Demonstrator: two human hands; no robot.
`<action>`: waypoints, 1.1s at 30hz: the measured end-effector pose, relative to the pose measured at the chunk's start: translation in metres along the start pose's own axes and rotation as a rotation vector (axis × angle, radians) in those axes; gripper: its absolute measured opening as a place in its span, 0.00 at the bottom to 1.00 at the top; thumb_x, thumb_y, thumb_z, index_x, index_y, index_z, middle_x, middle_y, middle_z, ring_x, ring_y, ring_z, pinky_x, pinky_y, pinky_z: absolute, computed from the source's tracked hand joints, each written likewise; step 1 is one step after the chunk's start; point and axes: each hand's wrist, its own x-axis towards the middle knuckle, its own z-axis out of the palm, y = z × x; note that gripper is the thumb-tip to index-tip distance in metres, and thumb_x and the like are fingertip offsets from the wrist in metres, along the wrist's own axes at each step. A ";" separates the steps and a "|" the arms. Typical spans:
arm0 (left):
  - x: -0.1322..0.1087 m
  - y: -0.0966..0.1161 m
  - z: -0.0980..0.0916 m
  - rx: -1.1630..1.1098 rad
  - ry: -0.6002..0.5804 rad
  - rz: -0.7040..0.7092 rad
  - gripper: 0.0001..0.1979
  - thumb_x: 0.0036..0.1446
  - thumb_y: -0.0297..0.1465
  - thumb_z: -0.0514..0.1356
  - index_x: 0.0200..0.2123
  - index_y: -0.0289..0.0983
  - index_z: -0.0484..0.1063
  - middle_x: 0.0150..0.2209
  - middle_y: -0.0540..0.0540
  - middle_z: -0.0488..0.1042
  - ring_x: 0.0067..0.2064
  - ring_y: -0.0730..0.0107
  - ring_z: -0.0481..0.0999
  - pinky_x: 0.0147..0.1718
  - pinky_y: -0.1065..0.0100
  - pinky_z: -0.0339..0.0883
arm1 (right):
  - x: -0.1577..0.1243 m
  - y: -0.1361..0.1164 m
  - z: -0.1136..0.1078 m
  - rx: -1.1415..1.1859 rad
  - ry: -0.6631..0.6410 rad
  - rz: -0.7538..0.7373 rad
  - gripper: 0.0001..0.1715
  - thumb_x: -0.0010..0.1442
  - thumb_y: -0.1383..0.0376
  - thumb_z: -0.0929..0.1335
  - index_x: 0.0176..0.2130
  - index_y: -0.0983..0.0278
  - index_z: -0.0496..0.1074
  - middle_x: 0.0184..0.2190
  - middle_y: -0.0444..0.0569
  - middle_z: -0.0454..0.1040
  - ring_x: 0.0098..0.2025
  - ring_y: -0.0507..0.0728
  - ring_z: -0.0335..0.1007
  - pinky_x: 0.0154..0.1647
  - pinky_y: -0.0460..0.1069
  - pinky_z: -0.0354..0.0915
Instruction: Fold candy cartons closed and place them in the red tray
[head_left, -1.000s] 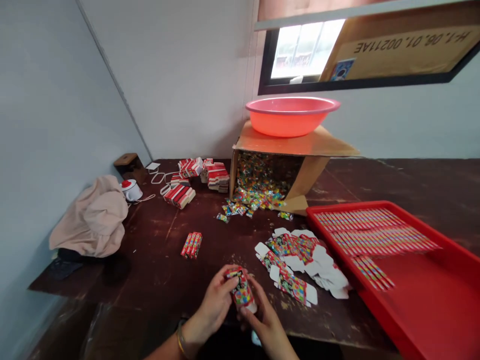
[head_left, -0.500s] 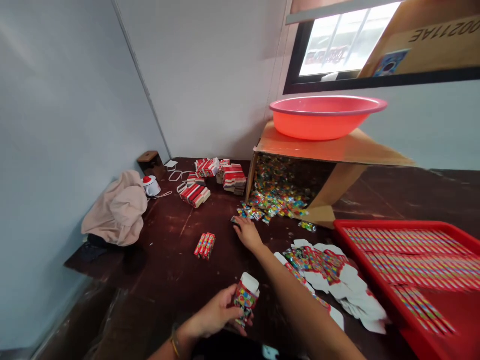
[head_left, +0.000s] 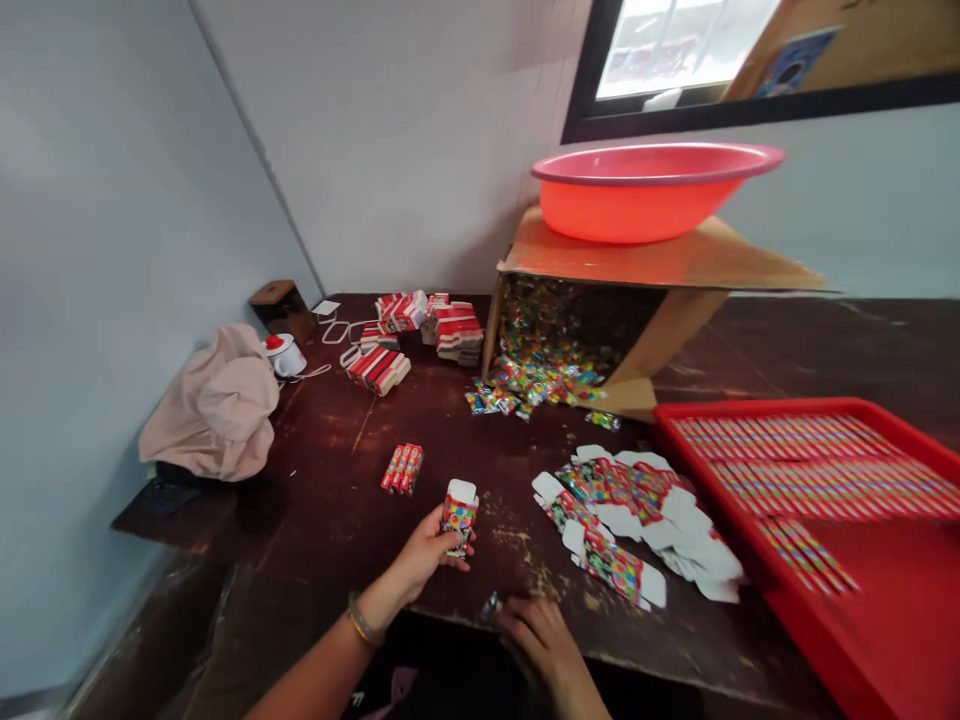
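left hand [head_left: 424,553] pinching small open carton [head_left: 459,514] upright, right hand [head_left: 534,625] curled at table [head_left: 337,480] edge, grip unclear

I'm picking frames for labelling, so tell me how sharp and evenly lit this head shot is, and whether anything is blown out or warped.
Head view: the window is blown out to near white; the right hand and the red tray are smeared by blur; the left hand and its small box read fairly sharp; the wall lines lean and bend toward the edges from the wide lens; the table is dim and evenly lit.
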 end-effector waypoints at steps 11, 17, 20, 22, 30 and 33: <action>-0.010 -0.016 0.035 0.666 -0.141 0.265 0.21 0.44 0.19 0.55 0.43 0.35 0.71 0.35 0.48 0.72 0.36 0.72 0.67 0.35 0.73 0.66 | 0.087 -0.011 -0.077 0.244 0.017 0.254 0.04 0.61 0.66 0.64 0.35 0.62 0.70 0.33 0.48 0.71 0.37 0.56 0.69 0.40 0.49 0.66; -0.019 -0.008 0.033 0.388 -0.140 0.100 0.23 0.47 0.28 0.61 0.48 0.35 0.66 0.34 0.48 0.68 0.31 0.73 0.69 0.23 0.75 0.66 | 0.097 -0.019 -0.073 0.375 0.126 0.199 0.11 0.63 0.66 0.63 0.45 0.62 0.70 0.42 0.52 0.69 0.42 0.56 0.68 0.45 0.50 0.66; -0.022 -0.003 0.037 0.249 -0.157 0.091 0.24 0.51 0.42 0.62 0.47 0.33 0.68 0.33 0.46 0.69 0.31 0.71 0.71 0.22 0.73 0.67 | 0.090 -0.022 -0.068 0.452 0.184 0.198 0.11 0.63 0.63 0.63 0.38 0.61 0.74 0.43 0.52 0.68 0.46 0.58 0.66 0.50 0.52 0.63; -0.022 -0.002 0.041 0.173 -0.124 0.032 0.30 0.54 0.52 0.53 0.44 0.30 0.71 0.32 0.43 0.72 0.30 0.68 0.72 0.22 0.72 0.67 | 0.083 -0.022 -0.061 0.604 0.309 0.327 0.10 0.62 0.60 0.65 0.39 0.61 0.74 0.42 0.52 0.68 0.43 0.57 0.67 0.46 0.51 0.65; -0.018 0.005 0.049 0.254 -0.207 -0.084 0.27 0.51 0.49 0.56 0.39 0.30 0.76 0.31 0.42 0.76 0.32 0.66 0.72 0.24 0.72 0.66 | 0.073 -0.015 -0.053 1.452 -0.036 0.797 0.21 0.46 0.60 0.75 0.40 0.64 0.72 0.31 0.44 0.70 0.23 0.46 0.59 0.22 0.41 0.59; -0.016 0.007 0.046 0.314 -0.258 -0.066 0.26 0.51 0.49 0.56 0.40 0.31 0.76 0.31 0.44 0.75 0.31 0.68 0.71 0.24 0.72 0.65 | 0.079 -0.015 -0.058 1.302 -0.098 0.750 0.18 0.45 0.61 0.74 0.37 0.64 0.73 0.30 0.44 0.71 0.24 0.48 0.62 0.19 0.41 0.59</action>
